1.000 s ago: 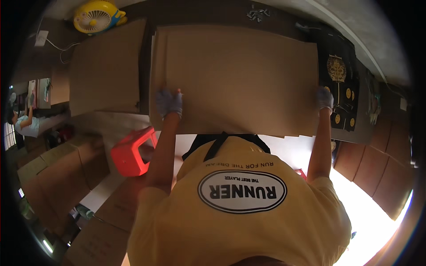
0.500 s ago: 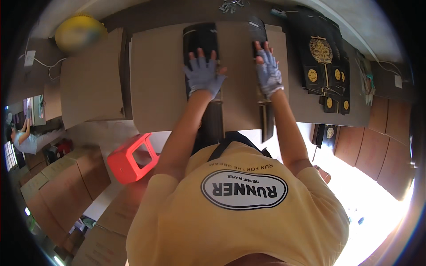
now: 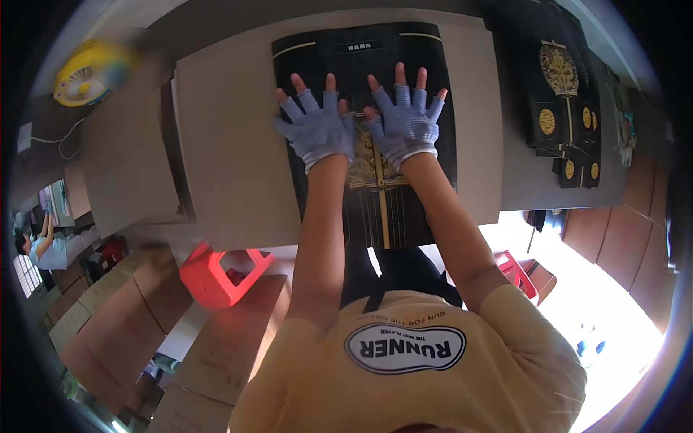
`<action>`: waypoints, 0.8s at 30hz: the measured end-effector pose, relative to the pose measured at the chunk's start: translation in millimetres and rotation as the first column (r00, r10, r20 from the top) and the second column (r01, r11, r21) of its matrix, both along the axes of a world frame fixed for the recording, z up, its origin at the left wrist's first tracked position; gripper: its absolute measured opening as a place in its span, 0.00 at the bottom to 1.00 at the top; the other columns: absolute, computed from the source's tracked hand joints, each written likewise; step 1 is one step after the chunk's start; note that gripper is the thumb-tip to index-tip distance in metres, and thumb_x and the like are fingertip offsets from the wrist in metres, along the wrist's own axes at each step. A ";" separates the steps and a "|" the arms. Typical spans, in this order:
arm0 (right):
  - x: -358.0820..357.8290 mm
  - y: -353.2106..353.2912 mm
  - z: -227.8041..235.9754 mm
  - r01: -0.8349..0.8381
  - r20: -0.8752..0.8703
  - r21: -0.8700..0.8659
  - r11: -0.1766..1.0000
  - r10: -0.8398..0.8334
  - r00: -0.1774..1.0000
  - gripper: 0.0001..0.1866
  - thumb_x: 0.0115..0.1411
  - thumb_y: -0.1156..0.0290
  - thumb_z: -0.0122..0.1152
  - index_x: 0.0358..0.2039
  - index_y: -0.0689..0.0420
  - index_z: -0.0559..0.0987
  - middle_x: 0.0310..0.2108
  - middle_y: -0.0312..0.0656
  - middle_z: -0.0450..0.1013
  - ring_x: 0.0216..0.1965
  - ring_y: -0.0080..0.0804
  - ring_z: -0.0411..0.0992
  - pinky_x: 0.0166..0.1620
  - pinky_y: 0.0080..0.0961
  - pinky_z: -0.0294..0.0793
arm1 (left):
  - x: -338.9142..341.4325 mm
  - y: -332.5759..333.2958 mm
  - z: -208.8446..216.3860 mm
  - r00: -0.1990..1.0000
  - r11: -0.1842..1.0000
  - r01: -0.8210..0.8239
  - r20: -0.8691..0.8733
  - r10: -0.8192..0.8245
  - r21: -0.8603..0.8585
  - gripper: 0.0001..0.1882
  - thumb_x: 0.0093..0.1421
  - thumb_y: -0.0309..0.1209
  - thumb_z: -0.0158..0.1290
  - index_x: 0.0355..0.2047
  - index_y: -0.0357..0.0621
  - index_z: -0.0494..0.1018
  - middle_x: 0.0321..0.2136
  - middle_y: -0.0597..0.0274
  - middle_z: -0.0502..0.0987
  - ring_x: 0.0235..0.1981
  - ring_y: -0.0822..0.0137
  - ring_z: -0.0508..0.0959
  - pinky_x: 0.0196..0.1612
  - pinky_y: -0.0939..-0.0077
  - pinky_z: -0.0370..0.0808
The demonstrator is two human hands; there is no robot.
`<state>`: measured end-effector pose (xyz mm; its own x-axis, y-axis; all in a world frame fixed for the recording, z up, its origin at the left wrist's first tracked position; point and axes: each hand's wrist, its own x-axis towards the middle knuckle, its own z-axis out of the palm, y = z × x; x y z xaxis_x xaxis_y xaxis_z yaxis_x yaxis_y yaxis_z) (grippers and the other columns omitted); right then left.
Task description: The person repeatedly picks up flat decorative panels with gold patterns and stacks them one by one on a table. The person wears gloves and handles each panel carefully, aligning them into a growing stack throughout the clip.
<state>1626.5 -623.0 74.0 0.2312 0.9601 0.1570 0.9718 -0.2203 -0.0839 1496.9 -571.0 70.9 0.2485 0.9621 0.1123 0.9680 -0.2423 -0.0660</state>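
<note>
A flat black printed piece with gold ornament (image 3: 408, 216), which looks like card or a flattened bag, lies on a large brown cardboard sheet (image 3: 224, 144) in front of me. My left hand (image 3: 317, 130), in a blue-grey fingerless glove, rests palm down on its left half, fingers spread. On the right half lies my right hand (image 3: 406, 119), gloved alike, with fingers stretched and apart. The thumbs nearly meet over the middle. Both hands cover part of the gold pattern. Neither holds anything.
Similar black and gold pieces (image 3: 570, 108) lie overlapping on the table at the right. A yellow fan (image 3: 83, 76) stands far left. Below the table's front edge are a red stool (image 3: 224, 281) and brown cartons (image 3: 115, 310). Another person (image 3: 47, 249) works at the far left.
My hands were farther apart on two narrow black strips with brown between them. They have come closer together, and the black piece now shows as one wide surface. The view has shifted too.
</note>
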 end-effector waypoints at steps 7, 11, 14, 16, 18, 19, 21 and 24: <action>-2.7 -0.2 -9.7 0.018 -0.036 0.026 0.999 -0.017 0.999 0.29 0.63 0.45 0.45 0.65 0.30 0.61 0.69 0.47 0.51 0.69 0.63 0.42 0.62 0.75 0.35 | -1.7 -1.4 -6.8 0.998 0.997 0.030 0.045 -0.033 0.067 0.25 0.66 0.50 0.38 0.64 0.75 0.60 0.68 0.51 0.53 0.66 0.39 0.54 0.62 0.41 0.50; -3.3 0.5 -4.0 -0.010 0.044 0.091 0.996 0.006 0.999 0.30 0.62 0.52 0.48 0.64 0.43 0.65 0.67 0.52 0.54 0.67 0.58 0.49 0.66 0.62 0.44 | -2.1 -0.9 -10.1 0.998 0.995 0.062 0.022 -0.064 0.074 0.31 0.60 0.51 0.47 0.65 0.66 0.61 0.68 0.48 0.52 0.66 0.41 0.53 0.62 0.40 0.52; 0.2 0.5 -8.2 -0.020 0.009 0.062 0.998 0.019 1.000 0.31 0.61 0.50 0.48 0.65 0.42 0.64 0.68 0.53 0.51 0.69 0.62 0.43 0.64 0.70 0.36 | -0.9 1.1 -13.6 0.996 0.975 0.088 -0.009 -0.088 0.206 0.28 0.59 0.47 0.49 0.61 0.66 0.66 0.65 0.48 0.58 0.63 0.42 0.58 0.58 0.43 0.58; 0.3 0.5 -11.6 -0.023 0.019 0.066 0.998 0.022 1.000 0.31 0.61 0.49 0.48 0.64 0.41 0.64 0.68 0.53 0.52 0.69 0.62 0.44 0.64 0.70 0.36 | 0.1 -1.0 -11.7 0.994 0.965 0.092 0.033 -0.103 0.244 0.26 0.59 0.44 0.49 0.59 0.66 0.68 0.64 0.48 0.61 0.62 0.43 0.60 0.57 0.44 0.60; 0.8 2.0 -14.4 -0.027 0.007 0.090 0.996 0.026 1.000 0.31 0.61 0.49 0.49 0.64 0.41 0.65 0.67 0.53 0.53 0.69 0.62 0.45 0.64 0.70 0.36 | -1.6 -0.2 -14.7 0.994 0.959 0.098 0.018 -0.106 0.267 0.25 0.59 0.44 0.50 0.59 0.65 0.69 0.63 0.48 0.61 0.62 0.43 0.61 0.57 0.45 0.60; 0.4 1.3 -14.3 -0.030 0.019 0.089 0.996 0.029 0.999 0.30 0.61 0.49 0.49 0.64 0.41 0.66 0.67 0.53 0.54 0.68 0.62 0.45 0.64 0.70 0.36 | -2.1 0.1 -16.1 0.994 0.955 0.100 0.013 -0.108 0.281 0.25 0.59 0.44 0.50 0.58 0.65 0.69 0.63 0.48 0.62 0.62 0.43 0.61 0.57 0.46 0.60; 2.1 -1.1 -12.8 -0.028 0.055 0.092 0.995 0.023 0.998 0.30 0.61 0.49 0.49 0.63 0.40 0.67 0.67 0.52 0.55 0.68 0.61 0.46 0.64 0.70 0.36 | -0.4 -0.7 -13.0 0.990 0.956 0.115 0.045 -0.132 0.271 0.24 0.59 0.43 0.50 0.57 0.65 0.70 0.63 0.48 0.62 0.61 0.43 0.61 0.57 0.46 0.61; 3.9 -5.2 -9.4 -0.028 0.045 0.095 0.995 0.024 0.999 0.30 0.60 0.48 0.50 0.62 0.40 0.68 0.66 0.53 0.56 0.68 0.61 0.48 0.64 0.70 0.38 | 1.2 -0.4 -13.8 0.989 0.953 0.130 0.037 -0.145 0.274 0.24 0.59 0.43 0.50 0.57 0.65 0.71 0.63 0.49 0.62 0.61 0.43 0.62 0.57 0.46 0.61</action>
<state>1630.4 -628.3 64.7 0.1974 0.9458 0.2580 0.9803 -0.1879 -0.0611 1498.1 -571.4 57.0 0.3621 0.8507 0.3811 0.9305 -0.3539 -0.0942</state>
